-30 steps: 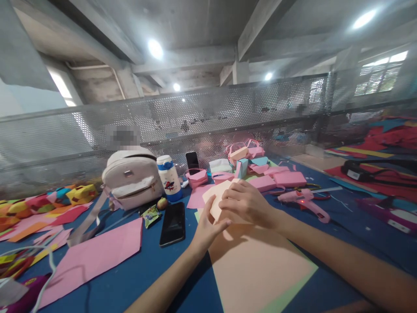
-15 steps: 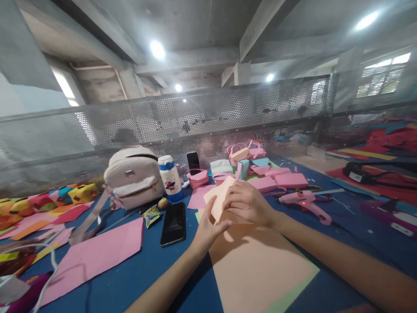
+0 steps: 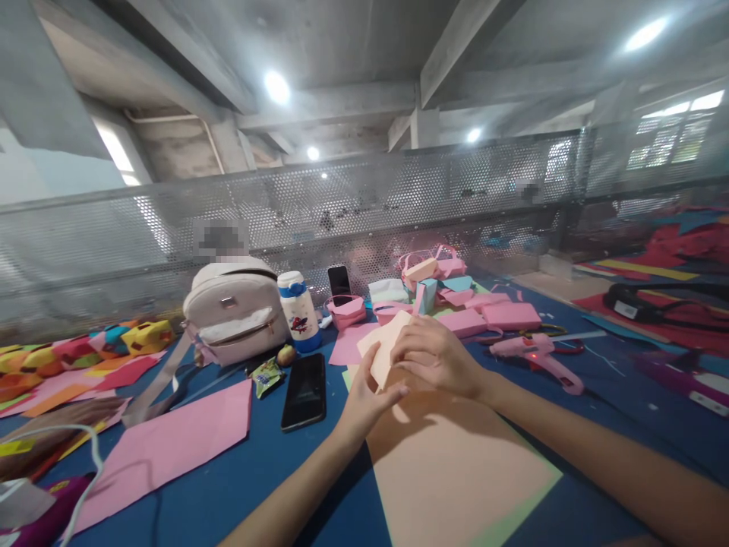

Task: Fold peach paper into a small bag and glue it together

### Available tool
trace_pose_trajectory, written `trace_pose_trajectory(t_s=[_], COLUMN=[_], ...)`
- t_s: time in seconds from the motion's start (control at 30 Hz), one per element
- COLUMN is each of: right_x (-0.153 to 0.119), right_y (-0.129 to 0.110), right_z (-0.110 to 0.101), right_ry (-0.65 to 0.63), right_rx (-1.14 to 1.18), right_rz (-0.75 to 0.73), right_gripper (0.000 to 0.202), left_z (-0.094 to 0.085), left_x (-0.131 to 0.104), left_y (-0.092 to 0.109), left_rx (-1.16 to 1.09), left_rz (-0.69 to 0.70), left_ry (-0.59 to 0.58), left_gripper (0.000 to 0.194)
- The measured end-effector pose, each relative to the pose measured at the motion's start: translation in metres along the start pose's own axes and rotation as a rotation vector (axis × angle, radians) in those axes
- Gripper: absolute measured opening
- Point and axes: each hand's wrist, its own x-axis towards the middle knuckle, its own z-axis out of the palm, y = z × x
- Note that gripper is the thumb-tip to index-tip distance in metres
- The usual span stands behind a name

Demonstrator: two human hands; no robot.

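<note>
Head view | folded pale-peach paper piece (image 3: 389, 334) over flat peach paper sheet (image 3: 456, 471), long axis unclear | left hand (image 3: 358, 399), half-open, holds its left side | right hand (image 3: 438, 355), fingers curled, grips its right; neither nearer

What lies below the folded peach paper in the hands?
Below the folded peach paper is a large peach sheet, with a green sheet showing past its edge. Whatever the paper, left hand and right hand cover cannot be seen.

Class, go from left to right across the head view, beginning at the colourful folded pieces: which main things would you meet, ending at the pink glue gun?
Colourful folded pieces → pale backpack → white-and-blue bottle → upright phone → held peach paper → pink glue gun.
</note>
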Motion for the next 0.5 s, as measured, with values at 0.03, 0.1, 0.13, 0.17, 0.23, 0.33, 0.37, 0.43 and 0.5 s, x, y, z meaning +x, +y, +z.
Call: trace_pose_trajectory(t_s=[0.03,0.1,0.13,0.17,0.23,0.33,0.37,0.43,0.5], right_x=[0.0,0.001,0.0,0.0,-0.001,-0.003,-0.004,-0.005,-0.005], right_y=[0.0,-0.001,-0.001,-0.001,-0.001,-0.001,0.0,0.0,0.001], right_z=[0.0,-0.001,-0.001,-0.001,0.0,0.005,0.006,0.009,0.01], right_ry=[0.025,0.086,0.111,0.127,0.134,0.14,0.147,0.142,0.112], right_rx=[-0.006,-0.038,-0.063,-0.092,-0.154,-0.245,-0.271,-0.312,-0.339], right_rz=[-0.003,-0.014,-0.024,-0.039,-0.081,-0.149,-0.173,-0.212,-0.243], right_gripper=[0.015,0.015,0.015,0.015,0.015,0.015,0.015,0.014,0.014], left_z=[0.0,-0.001,-0.002,-0.003,-0.003,-0.003,-0.003,-0.004,-0.005], left_x=[0.001,0.002,0.002,0.002,0.002,0.0,0.0,-0.001,-0.001], left_y=[0.0,-0.001,0.0,0.0,0.0,-0.003,-0.004,-0.007,-0.008], left_rx=[-0.005,0.004,0.014,0.021,0.029,0.027,0.027,0.029,0.034], left_rz=[-0.003,-0.011,-0.014,-0.015,-0.018,-0.026,-0.03,-0.034,-0.027], left_ry=[0.008,0.02,0.022,0.02,0.003,-0.033,-0.038,-0.04,-0.036], left_gripper=[0.1,0.099,0.099,0.098,0.098,0.099,0.1,0.101,0.101])
